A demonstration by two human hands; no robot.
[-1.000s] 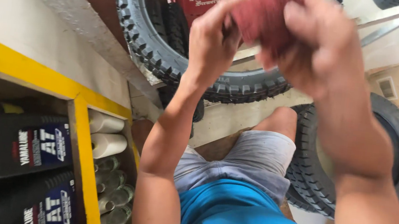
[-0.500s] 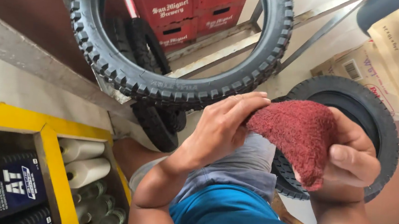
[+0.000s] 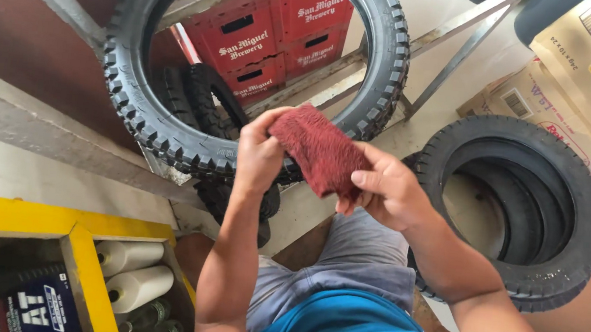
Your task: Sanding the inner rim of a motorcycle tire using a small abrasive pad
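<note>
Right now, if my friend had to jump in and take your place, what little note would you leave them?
Left hand: pinches the near-left edge of the red cloth.
Right hand: grips the cloth's lower right edge.
The cloth is held up between both hands, in front of the knobby tyre leaning ahead. A stack of tyres lies to the right.
Done: cloth picked up, partly folded.
Left: nothing wiped as far as I can see.

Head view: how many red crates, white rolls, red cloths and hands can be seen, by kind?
red crates, seen through the tyre: 4
white rolls: 2
red cloth: 1
hands, left hand and right hand: 2
Total: 9
</note>
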